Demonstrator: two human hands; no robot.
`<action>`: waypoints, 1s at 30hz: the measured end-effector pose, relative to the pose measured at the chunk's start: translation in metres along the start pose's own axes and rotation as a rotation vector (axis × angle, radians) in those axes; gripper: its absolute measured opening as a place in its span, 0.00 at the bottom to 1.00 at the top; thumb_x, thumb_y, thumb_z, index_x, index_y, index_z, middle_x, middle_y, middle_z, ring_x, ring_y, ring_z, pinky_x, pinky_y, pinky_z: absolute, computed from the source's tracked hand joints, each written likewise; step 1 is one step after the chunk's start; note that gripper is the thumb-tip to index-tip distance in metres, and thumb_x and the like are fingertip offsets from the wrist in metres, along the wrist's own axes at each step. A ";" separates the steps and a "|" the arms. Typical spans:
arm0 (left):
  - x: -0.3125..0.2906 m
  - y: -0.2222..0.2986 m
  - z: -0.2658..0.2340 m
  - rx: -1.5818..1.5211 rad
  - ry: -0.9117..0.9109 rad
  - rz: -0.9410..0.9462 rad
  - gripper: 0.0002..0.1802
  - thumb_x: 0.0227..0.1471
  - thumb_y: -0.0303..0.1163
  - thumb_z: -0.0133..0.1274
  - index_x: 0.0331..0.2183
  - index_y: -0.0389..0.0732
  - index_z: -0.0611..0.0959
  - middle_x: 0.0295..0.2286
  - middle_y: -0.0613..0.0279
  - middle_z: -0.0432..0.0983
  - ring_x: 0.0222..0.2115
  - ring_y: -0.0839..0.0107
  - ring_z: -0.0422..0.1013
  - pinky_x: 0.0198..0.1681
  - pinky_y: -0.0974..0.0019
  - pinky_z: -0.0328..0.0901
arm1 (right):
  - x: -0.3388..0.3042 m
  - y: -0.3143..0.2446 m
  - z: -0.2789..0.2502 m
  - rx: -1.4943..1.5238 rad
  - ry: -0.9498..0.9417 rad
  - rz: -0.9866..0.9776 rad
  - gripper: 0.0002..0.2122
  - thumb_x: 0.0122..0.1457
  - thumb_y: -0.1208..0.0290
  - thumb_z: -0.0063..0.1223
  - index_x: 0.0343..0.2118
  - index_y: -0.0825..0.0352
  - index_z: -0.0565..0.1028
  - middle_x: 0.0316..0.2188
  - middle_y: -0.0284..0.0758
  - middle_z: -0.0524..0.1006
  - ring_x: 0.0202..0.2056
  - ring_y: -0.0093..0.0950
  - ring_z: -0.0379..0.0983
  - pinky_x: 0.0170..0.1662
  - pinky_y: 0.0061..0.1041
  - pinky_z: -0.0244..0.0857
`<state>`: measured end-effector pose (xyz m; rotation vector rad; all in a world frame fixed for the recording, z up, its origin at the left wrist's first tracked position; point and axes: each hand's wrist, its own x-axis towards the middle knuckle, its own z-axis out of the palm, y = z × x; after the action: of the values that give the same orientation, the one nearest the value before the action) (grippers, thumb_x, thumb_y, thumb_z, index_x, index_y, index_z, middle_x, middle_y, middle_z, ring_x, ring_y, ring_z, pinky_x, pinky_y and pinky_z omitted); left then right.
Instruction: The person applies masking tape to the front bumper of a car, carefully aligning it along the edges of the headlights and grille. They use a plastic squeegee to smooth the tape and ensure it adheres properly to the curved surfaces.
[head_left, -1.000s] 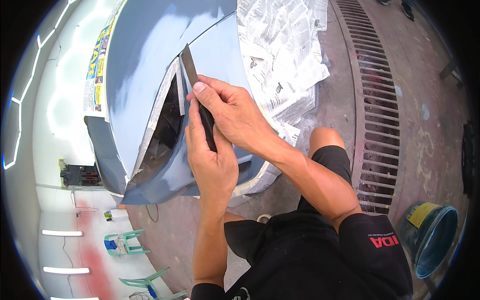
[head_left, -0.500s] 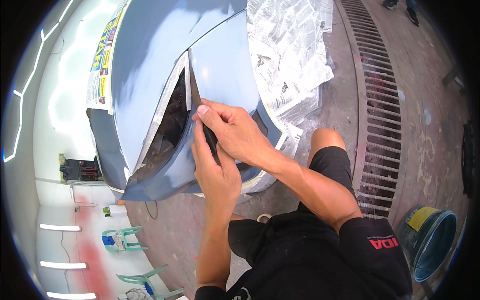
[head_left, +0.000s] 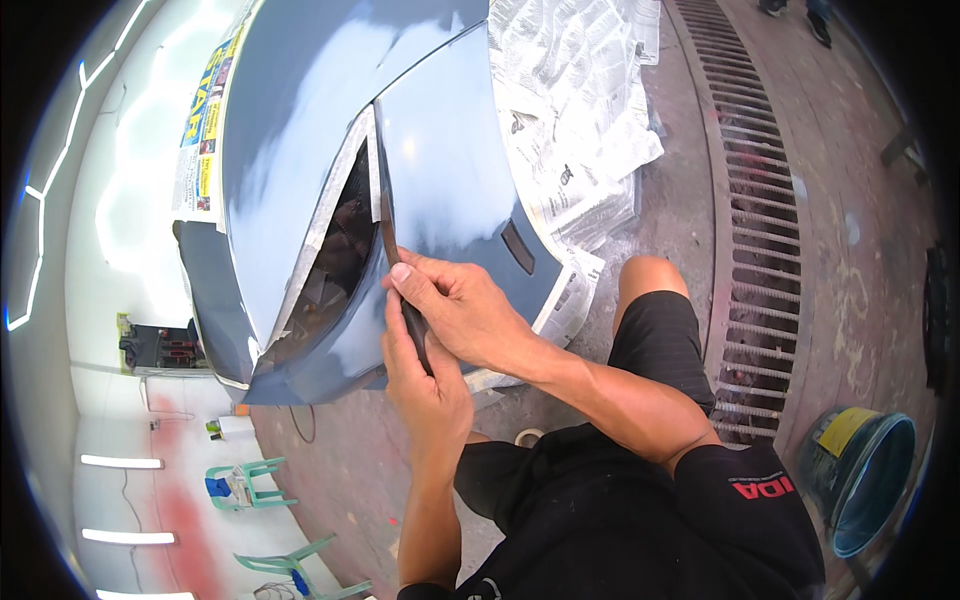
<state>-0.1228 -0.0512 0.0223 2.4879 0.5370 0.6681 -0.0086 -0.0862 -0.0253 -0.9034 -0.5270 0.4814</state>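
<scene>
Beside the headlight, both my hands are closed around a thin, dark, flat strip (head_left: 391, 238) whose exact kind I cannot make out. My right hand (head_left: 468, 308) pinches it from above, thumb on top. My left hand (head_left: 425, 385) grips the lower part from beneath, its fingers touching the right ones. The strip's far end lies near the tail of the masking tape (head_left: 376, 185) on the headlight's edge. The dark headlight (head_left: 340, 245) is taped along its borders. Around it spreads the grey-blue primed car body (head_left: 445, 170), with patchy lighter areas.
Newspaper sheets (head_left: 575, 110) cover the car's right side; another masking sheet (head_left: 205, 130) is at its left. A floor grate (head_left: 765, 270) runs along the right, near a dark bucket (head_left: 870, 490). A tape roll (head_left: 528, 437) lies by my legs. Green chairs (head_left: 262, 485) stand lower left.
Both hands have slid down the headlight's edge toward me, drawing the dark strip with them. A dark slot in the bumper is now more fully uncovered.
</scene>
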 end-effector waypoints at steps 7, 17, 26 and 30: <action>-0.005 -0.014 -0.019 0.106 0.037 0.127 0.30 0.76 0.29 0.50 0.73 0.30 0.72 0.60 0.41 0.78 0.59 0.47 0.78 0.61 0.52 0.71 | -0.012 -0.022 -0.001 0.053 -0.111 0.186 0.25 0.83 0.53 0.52 0.69 0.69 0.78 0.30 0.24 0.77 0.35 0.14 0.66 0.39 0.23 0.68; -0.021 -0.024 -0.043 0.056 -0.136 0.058 0.32 0.77 0.27 0.45 0.76 0.29 0.68 0.69 0.45 0.73 0.67 0.59 0.72 0.69 0.60 0.66 | -0.036 0.002 0.007 0.170 -0.017 0.006 0.30 0.81 0.56 0.55 0.74 0.76 0.70 0.26 0.34 0.76 0.30 0.18 0.66 0.35 0.28 0.66; 0.039 0.018 0.001 -0.001 -0.075 0.266 0.32 0.78 0.25 0.45 0.77 0.30 0.65 0.65 0.50 0.76 0.56 0.69 0.76 0.56 0.68 0.70 | 0.011 -0.042 -0.025 0.123 0.078 -0.118 0.29 0.80 0.55 0.56 0.72 0.75 0.73 0.33 0.33 0.84 0.32 0.16 0.70 0.37 0.23 0.70; 0.060 0.017 0.016 -0.051 -0.023 0.256 0.32 0.79 0.27 0.45 0.78 0.32 0.64 0.50 0.60 0.82 0.31 0.84 0.69 0.32 0.76 0.63 | 0.030 -0.069 -0.043 0.056 0.024 -0.090 0.29 0.81 0.53 0.55 0.71 0.74 0.75 0.31 0.32 0.81 0.30 0.17 0.69 0.36 0.24 0.69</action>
<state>-0.0618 -0.0414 0.0413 2.5356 0.1911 0.7378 0.0529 -0.1309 0.0165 -0.8275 -0.5275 0.4007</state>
